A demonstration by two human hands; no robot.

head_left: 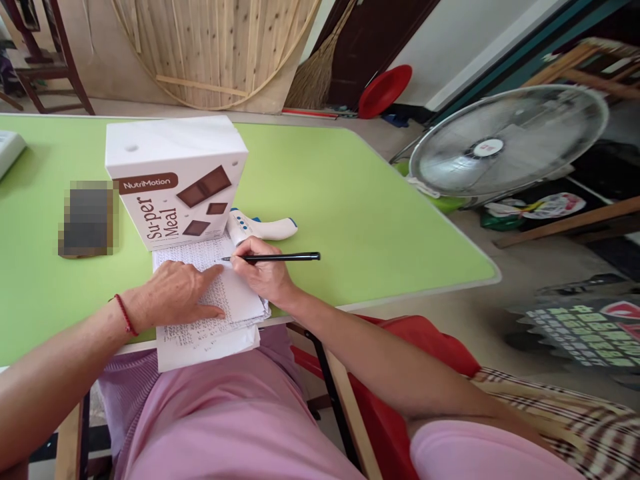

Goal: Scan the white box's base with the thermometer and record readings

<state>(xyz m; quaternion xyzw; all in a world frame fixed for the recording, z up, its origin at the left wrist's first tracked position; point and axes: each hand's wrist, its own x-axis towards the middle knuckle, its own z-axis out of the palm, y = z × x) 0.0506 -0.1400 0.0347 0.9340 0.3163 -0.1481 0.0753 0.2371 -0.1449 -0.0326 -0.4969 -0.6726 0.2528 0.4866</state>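
My right hand is closed around a black pen, its tip on or just over the top page of a stack of handwritten paper. Lying on the same page, my left hand has its index finger stretched toward the pen tip and its thumb apart. Small script covers the left part of the sheet, while the right part looks blank. Lower sheets hang over the table's front edge. Directly behind the paper stands a white NutriMotion box, and beside it lies a white and blue handheld device, like an infrared thermometer.
The light green table has a pale rim. A pixelated dark rectangular object lies left of the box. A standing fan is to the right, and a red stool or chair is beside my right arm.
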